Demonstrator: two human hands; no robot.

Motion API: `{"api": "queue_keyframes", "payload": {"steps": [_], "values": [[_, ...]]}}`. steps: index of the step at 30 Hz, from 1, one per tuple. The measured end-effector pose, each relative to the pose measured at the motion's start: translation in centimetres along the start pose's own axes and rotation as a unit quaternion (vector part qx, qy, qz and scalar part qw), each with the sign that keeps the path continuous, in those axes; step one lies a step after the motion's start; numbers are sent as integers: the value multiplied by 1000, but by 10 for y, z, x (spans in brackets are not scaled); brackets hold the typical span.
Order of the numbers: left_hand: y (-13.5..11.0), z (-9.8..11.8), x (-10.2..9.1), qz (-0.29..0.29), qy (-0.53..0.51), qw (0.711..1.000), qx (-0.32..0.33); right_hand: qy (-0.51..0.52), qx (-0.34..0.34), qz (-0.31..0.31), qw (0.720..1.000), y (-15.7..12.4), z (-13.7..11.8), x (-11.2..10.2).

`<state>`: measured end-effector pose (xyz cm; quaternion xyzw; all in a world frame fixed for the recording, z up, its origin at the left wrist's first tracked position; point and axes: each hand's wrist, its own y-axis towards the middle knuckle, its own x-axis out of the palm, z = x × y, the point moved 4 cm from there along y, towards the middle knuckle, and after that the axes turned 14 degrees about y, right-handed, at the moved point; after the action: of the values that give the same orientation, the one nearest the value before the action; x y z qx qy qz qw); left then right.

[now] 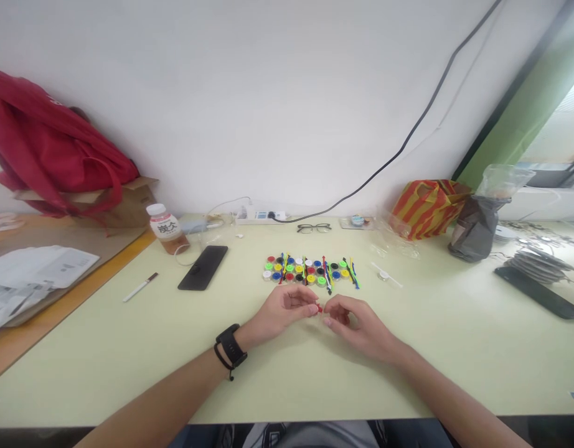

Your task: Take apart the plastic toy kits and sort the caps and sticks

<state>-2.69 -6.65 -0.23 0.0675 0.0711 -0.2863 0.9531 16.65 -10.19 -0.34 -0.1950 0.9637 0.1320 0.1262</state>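
Between thumb and fingertips, my left hand (291, 305) pinches a small red plastic piece (319, 308). My right hand (357, 320) is curled close beside it, thumb and forefinger nearly together; something thin and pale seems to be at its fingertips, too small to name. Just beyond both hands lie rows of small round pieces (289, 277) in white, blue, red, yellow, green and black. Thin coloured plastic strips (327, 280) lie across and between these rows. A thin clear strip with a round piece (383, 275) rests to their right.
At left are a phone (203, 267), a drink bottle (167, 230) and a white stick with a dark end (140, 287). Glasses (314, 228) and a power strip (256, 215) lie by the wall. A striped bag (429, 208), a grey bag (476, 230) and coiled material (541, 267) stand at right.
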Motion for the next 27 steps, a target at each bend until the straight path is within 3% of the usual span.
{"api": "queue_keyframes", "payload": {"steps": [17,27], "values": [[-1,-6,3,-36,20,999,0,-22,6,-21,1000,-1,4,1],[-4,3,5,-40,62,997,35,-1,21,-46,999,-2,5,3]]}}
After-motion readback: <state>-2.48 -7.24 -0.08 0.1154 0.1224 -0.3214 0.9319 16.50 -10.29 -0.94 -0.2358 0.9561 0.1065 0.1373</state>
